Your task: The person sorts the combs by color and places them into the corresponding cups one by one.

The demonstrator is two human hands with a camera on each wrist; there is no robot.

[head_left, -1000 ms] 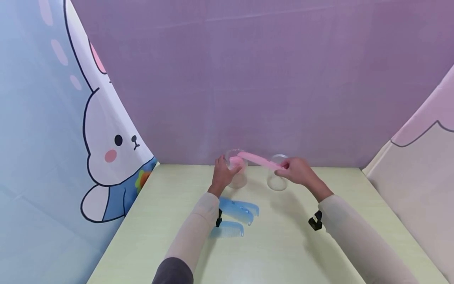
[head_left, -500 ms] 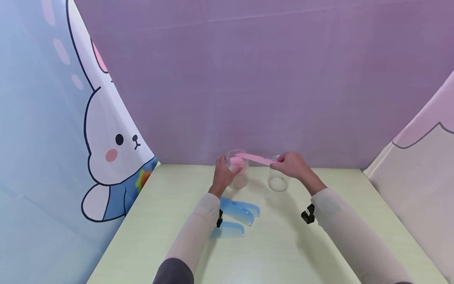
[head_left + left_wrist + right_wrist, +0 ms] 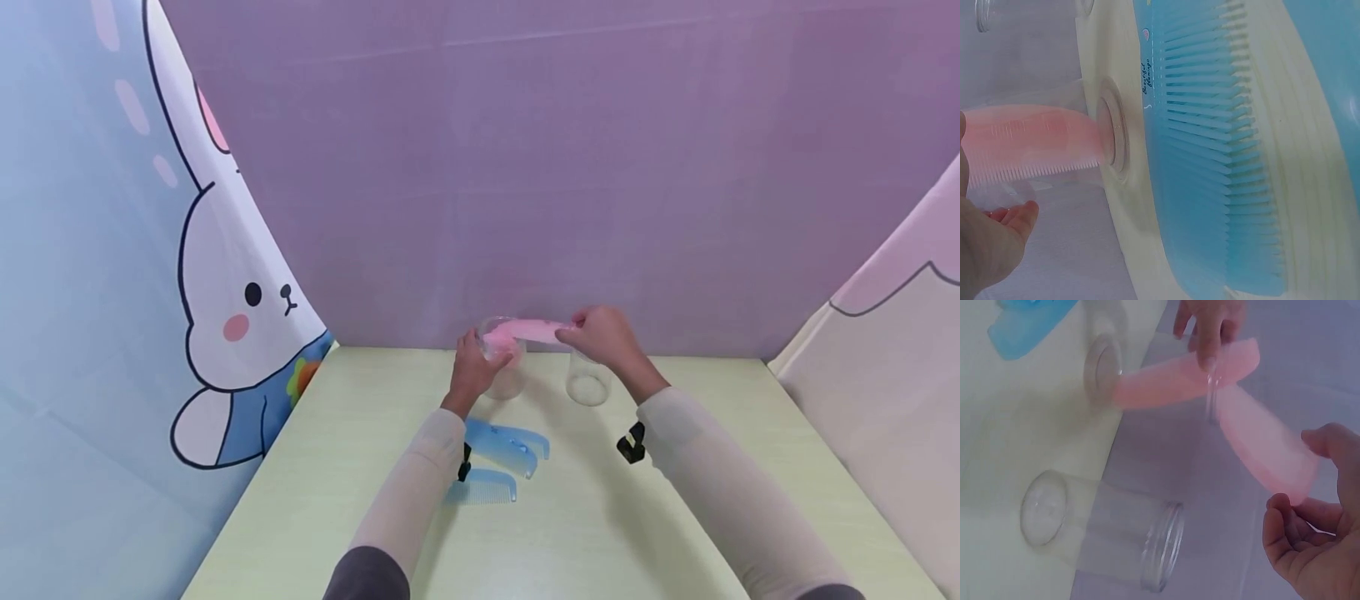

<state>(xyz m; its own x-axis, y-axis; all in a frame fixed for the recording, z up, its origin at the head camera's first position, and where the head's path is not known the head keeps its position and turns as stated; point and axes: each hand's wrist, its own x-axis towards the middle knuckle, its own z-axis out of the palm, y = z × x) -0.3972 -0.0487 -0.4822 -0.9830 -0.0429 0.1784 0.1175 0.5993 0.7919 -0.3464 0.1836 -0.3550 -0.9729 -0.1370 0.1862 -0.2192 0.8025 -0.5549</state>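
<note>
My left hand (image 3: 471, 367) grips a clear plastic jar (image 3: 508, 387) near the back of the table, thumb and fingers around its upper part. Inside that jar a pink comb (image 3: 1160, 384) stands, its top end sticking out past the rim in the right wrist view. Between thumb and fingers, my right hand (image 3: 603, 337) pinches one end of a second pink comb (image 3: 1266, 444). This comb slants, and its far end is right at the mouth of the jar. Below the right hand stands another clear jar (image 3: 1107, 525), with nothing visible inside.
Several light blue combs lie on the table in front of the jars: an overlapping group (image 3: 501, 447) and a separate comb (image 3: 486, 486) nearer me, partly behind the left sleeve. A purple cloth (image 3: 555, 183) hangs directly behind the table's back edge.
My right hand has moved left and slightly up, bringing the second pink comb's end farther over the jar's mouth. The left hand and its jar stay almost in place.
</note>
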